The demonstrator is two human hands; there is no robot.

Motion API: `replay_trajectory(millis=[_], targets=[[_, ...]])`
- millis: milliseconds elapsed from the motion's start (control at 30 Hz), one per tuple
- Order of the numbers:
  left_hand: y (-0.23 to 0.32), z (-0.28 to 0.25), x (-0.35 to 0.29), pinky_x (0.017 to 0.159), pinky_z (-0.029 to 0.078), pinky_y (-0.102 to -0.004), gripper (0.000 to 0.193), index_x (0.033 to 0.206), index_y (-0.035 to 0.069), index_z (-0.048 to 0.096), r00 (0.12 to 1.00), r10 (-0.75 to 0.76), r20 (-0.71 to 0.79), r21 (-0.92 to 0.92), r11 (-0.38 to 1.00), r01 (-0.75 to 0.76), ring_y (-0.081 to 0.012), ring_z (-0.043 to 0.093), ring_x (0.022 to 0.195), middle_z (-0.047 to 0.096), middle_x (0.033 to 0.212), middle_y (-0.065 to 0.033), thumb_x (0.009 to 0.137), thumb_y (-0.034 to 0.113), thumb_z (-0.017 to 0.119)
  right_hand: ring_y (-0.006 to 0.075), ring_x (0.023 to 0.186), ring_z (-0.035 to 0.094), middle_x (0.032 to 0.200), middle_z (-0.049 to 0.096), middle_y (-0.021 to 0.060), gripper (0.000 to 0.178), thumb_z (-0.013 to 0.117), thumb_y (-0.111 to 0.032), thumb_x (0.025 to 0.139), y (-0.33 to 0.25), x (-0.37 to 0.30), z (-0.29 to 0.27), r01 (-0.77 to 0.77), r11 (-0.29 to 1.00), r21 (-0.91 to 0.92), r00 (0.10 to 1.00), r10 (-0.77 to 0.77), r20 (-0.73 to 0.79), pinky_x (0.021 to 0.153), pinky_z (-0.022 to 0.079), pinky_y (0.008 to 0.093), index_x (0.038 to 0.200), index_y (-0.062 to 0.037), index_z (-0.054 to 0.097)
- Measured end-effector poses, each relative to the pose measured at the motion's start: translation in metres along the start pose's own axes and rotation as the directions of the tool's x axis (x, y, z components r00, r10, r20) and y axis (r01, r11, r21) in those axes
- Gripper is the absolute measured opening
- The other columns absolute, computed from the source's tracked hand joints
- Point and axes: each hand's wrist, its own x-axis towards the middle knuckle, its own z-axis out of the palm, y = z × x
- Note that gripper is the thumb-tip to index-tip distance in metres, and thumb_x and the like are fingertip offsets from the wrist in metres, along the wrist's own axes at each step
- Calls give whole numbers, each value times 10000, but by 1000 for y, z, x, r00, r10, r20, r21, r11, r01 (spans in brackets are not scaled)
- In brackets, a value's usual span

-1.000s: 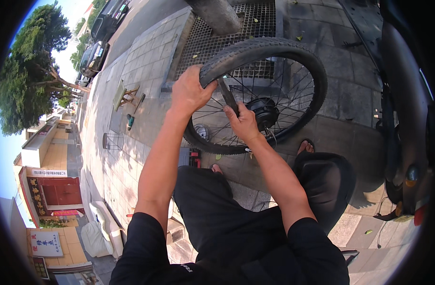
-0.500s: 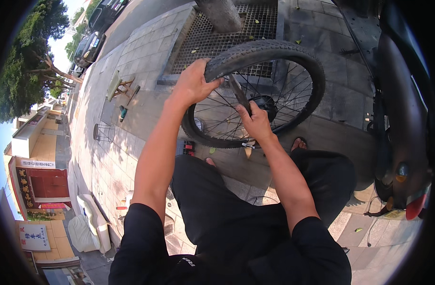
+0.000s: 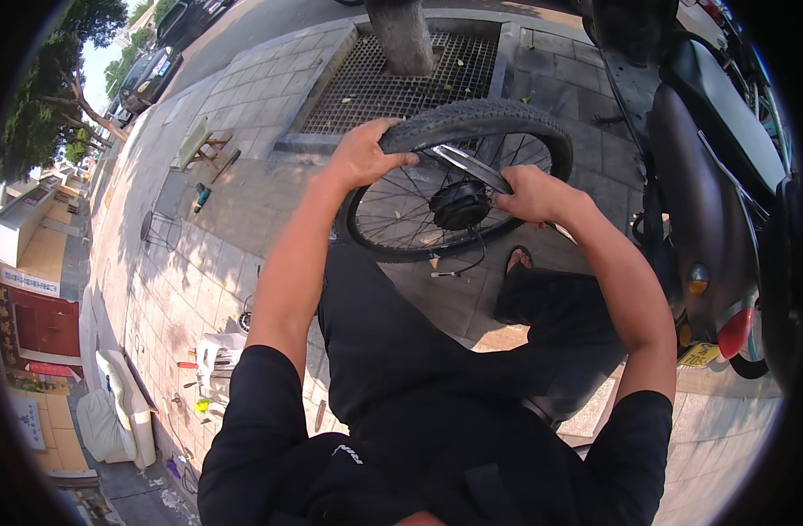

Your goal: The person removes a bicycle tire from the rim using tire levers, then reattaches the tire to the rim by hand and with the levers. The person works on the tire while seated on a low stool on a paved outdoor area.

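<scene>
Over the paving, just in front of the knees, the person is holding a spoked wheel (image 3: 458,180) upright, its hub (image 3: 459,207) near the middle. The left hand (image 3: 364,156) is wrapping its fingers (image 3: 399,161) over the tyre (image 3: 506,116) at the top left — closed on the rubber. The right hand (image 3: 535,195) is gripping a flat silver lever (image 3: 471,167), closed around it, whose tip is lying at the rim just beside the left fingers. Good work here, I judge, is calling for a steady left hold so the wheel is not rolling, and a shallow lever angle — prying too steeply could be pinching whatever lies inside the tyre.
</scene>
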Motion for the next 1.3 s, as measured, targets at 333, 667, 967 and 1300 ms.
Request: replay_trajectory(millis=[333, 667, 967, 1300], targets=[[-32, 11, -17, 954, 554, -374, 633, 1244, 67, 774, 999, -34, -11, -266, 963, 30, -275, 745, 1043, 785, 1110, -163, 753, 422, 957, 209, 477, 639, 611, 622, 103, 189, 600, -105, 944, -37, -14, -30, -84, 993, -80, 973, 99, 208, 459, 530, 375, 980, 79, 624], [-19, 13, -14, 796, 564, -322, 490, 1155, 64, 814, 989, -145, 20, -356, 924, 142, -158, 717, 832, 795, 923, -93, 810, 394, 927, 201, 498, 636, 657, 634, 93, 243, 579, -151, 949, -105, -18, -82, -163, 845, -510, 941, 288, 175, 443, 552, 375, 1034, 67, 647], [-22, 18, -3, 800, 554, -318, 408, 1132, 50, 814, 991, -134, 7, -398, 909, 126, -139, 695, 828, 792, 907, -67, 850, 330, 909, 255, 767, 620, 842, 675, 70, 423, 713, -485, 926, -146, 5, -153, 0, 672, -740, 901, 321, 291, 709, 508, 440, 1096, -104, 782], [-8, 20, -9, 849, 542, -346, 424, 1134, 64, 812, 987, -147, 57, -370, 915, 158, -177, 701, 865, 790, 936, -94, 850, 367, 900, 242, 679, 667, 822, 722, 98, 340, 782, -352, 912, -109, 36, -148, 4, 564, -826, 991, 109, 79, 632, 543, 385, 1015, -29, 806]])
